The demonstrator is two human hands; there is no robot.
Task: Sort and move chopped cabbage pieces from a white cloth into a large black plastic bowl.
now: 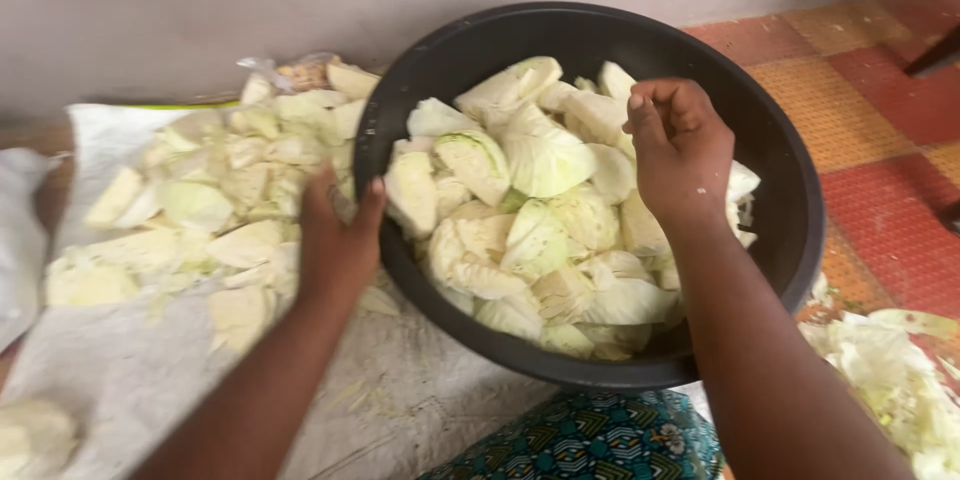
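Observation:
A large black basin is tilted toward me and holds many pale green cabbage chunks. My left hand grips the basin's left rim, thumb over the edge. My right hand is inside the basin over the cabbage, fingers curled in; whether it holds a piece is hidden. A heap of cut cabbage pieces lies on a white cloth left of the basin.
Cabbage scraps lie on the red and orange tiled floor at the right. A grey wall runs behind. Patterned teal fabric shows below the basin. A plastic bag sits behind the heap.

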